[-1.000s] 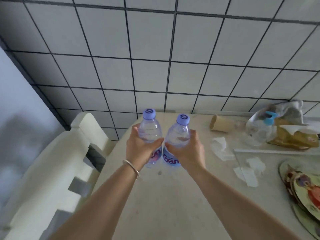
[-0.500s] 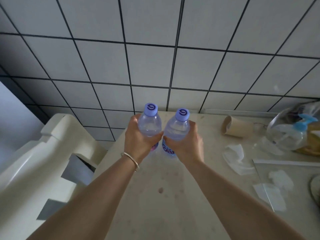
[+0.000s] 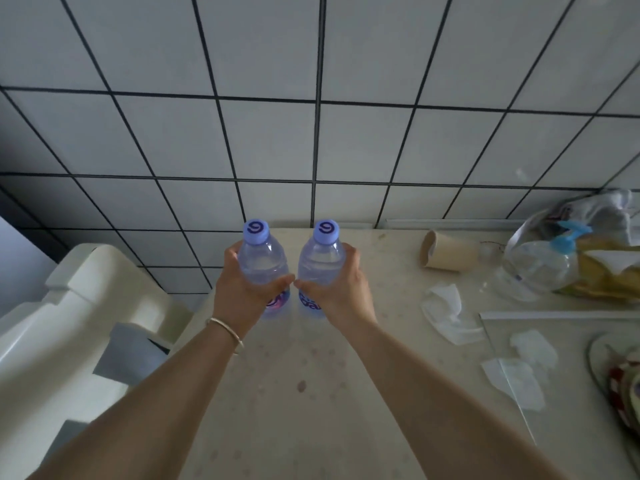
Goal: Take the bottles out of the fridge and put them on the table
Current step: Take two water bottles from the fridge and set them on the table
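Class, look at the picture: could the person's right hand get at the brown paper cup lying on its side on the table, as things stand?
Probably not yet: the right hand is wrapped around a clear purple-capped bottle. The path across the table to the brown paper cup looks open.

This looks like a home kitchen: a wall of pale square tiles [image 3: 270, 140] with dark grout rises straight behind a speckled beige counter [image 3: 311, 410]. The counter carries everyday clutter, with a paper cup [image 3: 448, 252] lying on its side, crumpled tissues [image 3: 446, 311], a clear plastic bag [image 3: 568, 258] of food and patterned plates [image 3: 623, 382] at the right edge. A cream moulded plastic piece [image 3: 65, 327] stands beside the counter on the left.
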Tool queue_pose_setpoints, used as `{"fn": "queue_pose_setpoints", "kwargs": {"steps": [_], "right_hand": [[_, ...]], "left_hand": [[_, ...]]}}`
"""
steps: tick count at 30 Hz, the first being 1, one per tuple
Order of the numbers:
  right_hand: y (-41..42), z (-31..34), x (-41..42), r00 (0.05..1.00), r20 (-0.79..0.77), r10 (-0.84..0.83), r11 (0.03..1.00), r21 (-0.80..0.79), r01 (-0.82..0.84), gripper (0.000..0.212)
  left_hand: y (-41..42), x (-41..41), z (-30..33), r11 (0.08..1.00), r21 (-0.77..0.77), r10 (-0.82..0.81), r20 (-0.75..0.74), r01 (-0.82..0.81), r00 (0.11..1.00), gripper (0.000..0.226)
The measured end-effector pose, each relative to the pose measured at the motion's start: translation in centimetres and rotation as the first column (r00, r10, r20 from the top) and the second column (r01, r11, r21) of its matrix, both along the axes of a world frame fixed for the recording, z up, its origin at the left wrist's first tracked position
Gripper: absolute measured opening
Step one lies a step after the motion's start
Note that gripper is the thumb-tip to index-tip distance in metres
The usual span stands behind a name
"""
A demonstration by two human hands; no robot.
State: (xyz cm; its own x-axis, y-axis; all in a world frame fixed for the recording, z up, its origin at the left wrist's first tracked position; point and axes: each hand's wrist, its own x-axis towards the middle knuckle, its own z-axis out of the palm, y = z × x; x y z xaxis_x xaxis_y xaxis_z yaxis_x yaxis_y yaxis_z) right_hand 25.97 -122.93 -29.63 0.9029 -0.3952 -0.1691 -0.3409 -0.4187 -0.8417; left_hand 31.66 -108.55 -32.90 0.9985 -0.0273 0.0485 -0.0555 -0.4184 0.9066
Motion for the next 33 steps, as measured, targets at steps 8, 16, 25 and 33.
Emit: {"fn": "queue_pose_setpoints", "kwargs": {"steps": [8, 16, 25, 33], "right_hand": [[-2.6, 2.9, -6.6, 0.989, -0.083, 0.120, 0.983, -0.132, -0.130, 0.085], [-7.2, 10.0, -18.9, 0.993, -0.076, 0.085, 0.945, -0.311, -0.105, 0.070], [-10.0, 13.5, -37.8, 0.999, -0.052, -0.001, 0.957, -0.290, -0.014, 0.069], [-7.7, 16.1, -51.9, 1.000, 0.013, 0.014, 0.956, -0.293, -0.010, 0.067]], "left_hand": [[0.2, -7.0, 1.7, 0.965, 0.164, 0.214, -0.035, -0.205, 0.976, 0.107], [-2.2, -14.7, 5.5, 0.929, 0.359, 0.064, 0.076, -0.087, 0.995, 0.088], [-6.1, -30.7, 13.4, 0.951, 0.289, -0.173, 0.203, 0.110, 0.964, 0.063], [-4.0, -46.8, 17.6, 0.976, 0.201, -0.121, 0.171, 0.086, 0.978, 0.051]]}}
